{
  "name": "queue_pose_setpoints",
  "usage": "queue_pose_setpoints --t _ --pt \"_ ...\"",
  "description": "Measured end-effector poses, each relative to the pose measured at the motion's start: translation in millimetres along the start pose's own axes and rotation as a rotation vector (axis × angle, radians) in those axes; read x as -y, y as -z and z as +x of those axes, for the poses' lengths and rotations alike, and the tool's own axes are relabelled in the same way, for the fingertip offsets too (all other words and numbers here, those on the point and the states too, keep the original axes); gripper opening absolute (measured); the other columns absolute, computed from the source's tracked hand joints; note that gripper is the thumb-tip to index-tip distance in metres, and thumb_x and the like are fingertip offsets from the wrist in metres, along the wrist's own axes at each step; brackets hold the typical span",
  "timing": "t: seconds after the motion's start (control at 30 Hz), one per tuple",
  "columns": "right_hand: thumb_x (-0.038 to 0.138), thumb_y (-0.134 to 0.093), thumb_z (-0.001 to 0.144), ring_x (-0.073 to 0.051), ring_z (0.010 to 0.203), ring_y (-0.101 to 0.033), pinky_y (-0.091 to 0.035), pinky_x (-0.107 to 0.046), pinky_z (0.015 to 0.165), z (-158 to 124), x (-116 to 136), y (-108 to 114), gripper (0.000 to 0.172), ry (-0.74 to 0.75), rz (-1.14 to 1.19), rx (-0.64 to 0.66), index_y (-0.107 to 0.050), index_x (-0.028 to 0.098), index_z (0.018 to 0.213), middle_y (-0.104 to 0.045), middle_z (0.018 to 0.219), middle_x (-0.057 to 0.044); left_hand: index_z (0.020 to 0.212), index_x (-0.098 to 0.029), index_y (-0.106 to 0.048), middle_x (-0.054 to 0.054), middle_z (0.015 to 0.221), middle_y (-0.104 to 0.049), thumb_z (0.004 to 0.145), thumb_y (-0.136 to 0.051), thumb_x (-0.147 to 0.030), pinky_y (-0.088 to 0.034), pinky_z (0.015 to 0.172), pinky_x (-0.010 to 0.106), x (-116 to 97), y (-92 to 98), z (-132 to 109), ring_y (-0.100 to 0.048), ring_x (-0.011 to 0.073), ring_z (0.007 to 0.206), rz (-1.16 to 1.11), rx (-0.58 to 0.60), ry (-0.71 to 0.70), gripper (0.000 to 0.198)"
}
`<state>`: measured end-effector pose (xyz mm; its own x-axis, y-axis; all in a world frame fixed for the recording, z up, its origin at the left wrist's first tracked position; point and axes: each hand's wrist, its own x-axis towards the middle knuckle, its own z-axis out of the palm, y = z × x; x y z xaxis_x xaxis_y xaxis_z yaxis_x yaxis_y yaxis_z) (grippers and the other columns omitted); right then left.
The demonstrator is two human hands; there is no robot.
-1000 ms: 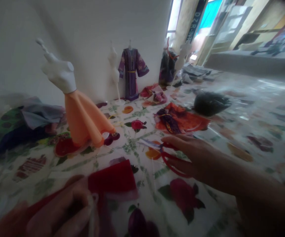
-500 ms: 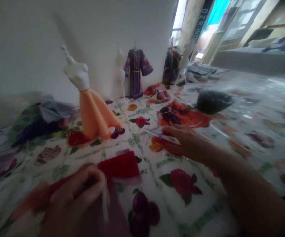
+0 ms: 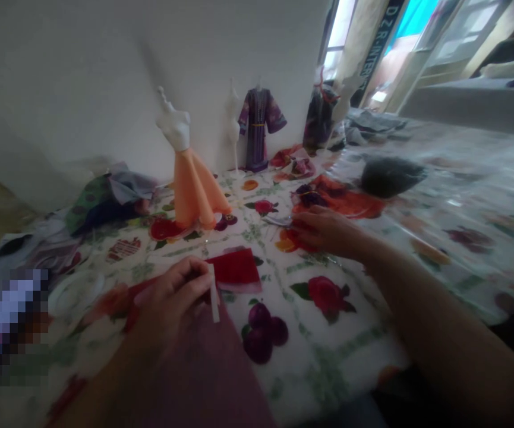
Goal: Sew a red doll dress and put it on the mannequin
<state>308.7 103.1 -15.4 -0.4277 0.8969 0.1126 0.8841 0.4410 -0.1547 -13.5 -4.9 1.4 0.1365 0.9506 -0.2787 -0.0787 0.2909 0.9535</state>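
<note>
My left hand (image 3: 174,300) is closed in a pinch at the lower left. A short narrow white strip (image 3: 214,303) hangs down from its fingertips. Under and beside that hand lies dark red fabric (image 3: 237,266), with a duller mauve part (image 3: 212,368) spreading towards me. Further off on the right, my right hand (image 3: 328,232) is low over the table with its fingers around the handle end of scissors (image 3: 278,220), whose pale blades point left. The handles are mostly covered by the fingers and blurred.
A flowered, fruit-printed cloth (image 3: 283,333) covers the table. A small mannequin (image 3: 176,128) wears an orange skirt (image 3: 192,190). Behind stand a purple robe (image 3: 257,128) on a form and a bare form (image 3: 232,113). Orange fabric (image 3: 350,199) and a dark bundle (image 3: 390,176) lie right.
The view has shifted, so the table things sit further right and higher. My left hand still pinches the white strip, and my right hand stays at the scissors.
</note>
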Motion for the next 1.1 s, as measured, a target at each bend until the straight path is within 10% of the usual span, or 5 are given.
queue_pose_setpoints --t 0.4,0.63,1.1 --pt "0.042 -0.058 0.092 -0.030 0.093 -0.068 -0.053 -0.045 0.083 -3.6 38.4 6.1 0.035 0.180 0.311 -0.329 -0.070 0.019 0.116 -0.071 0.107 -0.013 0.075 -0.017 -0.060 -0.001 0.066 -0.060 0.088 -0.063 -0.027 -0.046 0.056 0.021 3.7 -14.3 -0.7 -0.057 0.0105 0.059 -0.189 0.009 -0.170 0.018" --pt "0.033 -0.060 0.095 -0.018 0.089 -0.069 -0.053 -0.031 0.080 -12.4 86.5 -6.2 0.023 0.395 0.657 -0.140 -0.071 0.018 0.108 -0.074 0.100 -0.007 0.081 -0.014 -0.065 0.004 0.074 -0.070 0.088 -0.062 -0.028 -0.051 0.064 0.024 7.0 -16.1 3.3 -0.066 0.0142 0.065 -0.144 0.043 -0.221 0.016" --pt "0.026 -0.058 0.093 -0.012 0.063 -0.056 -0.039 -0.026 0.061 -7.6 81.4 -5.0 0.018 0.199 0.565 -0.113 -0.072 0.014 0.089 -0.067 0.074 -0.002 0.073 -0.016 -0.061 0.000 0.063 -0.058 0.090 -0.062 -0.024 -0.046 0.055 0.022 -8.3 -8.5 -1.5 -0.053 0.0109 0.055 -0.161 -0.036 -0.385 0.018"
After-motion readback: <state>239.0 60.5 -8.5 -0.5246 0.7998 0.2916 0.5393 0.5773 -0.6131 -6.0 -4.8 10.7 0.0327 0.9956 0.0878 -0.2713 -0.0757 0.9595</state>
